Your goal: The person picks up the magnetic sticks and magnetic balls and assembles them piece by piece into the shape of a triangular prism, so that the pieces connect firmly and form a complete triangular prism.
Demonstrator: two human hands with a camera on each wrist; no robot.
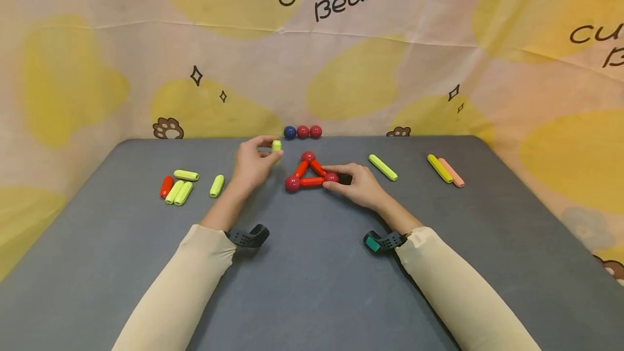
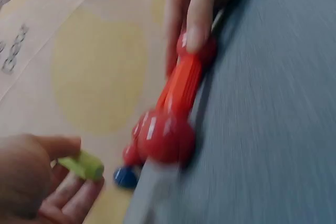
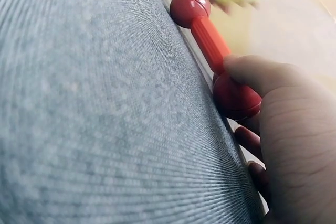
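A triangle of red rods (image 1: 312, 182) joined by three red balls (image 1: 292, 183) lies flat on the grey table. My right hand (image 1: 359, 184) grips its right-hand ball (image 3: 235, 97) between thumb and fingers. Left of the triangle and above the table, my left hand (image 1: 253, 162) pinches a short yellow-green rod (image 1: 276, 146), held roughly upright in the head view. That rod (image 2: 84, 165) also shows between thumb and fingers in the left wrist view, apart from the triangle.
A blue ball (image 1: 290, 132) and two red balls (image 1: 309, 132) line the back edge. On the left lie several yellow-green rods (image 1: 187, 175) and a red rod (image 1: 166, 187). Rightward are a yellow-green rod (image 1: 383, 167), a yellow rod (image 1: 440, 168) and a pink rod (image 1: 452, 173).
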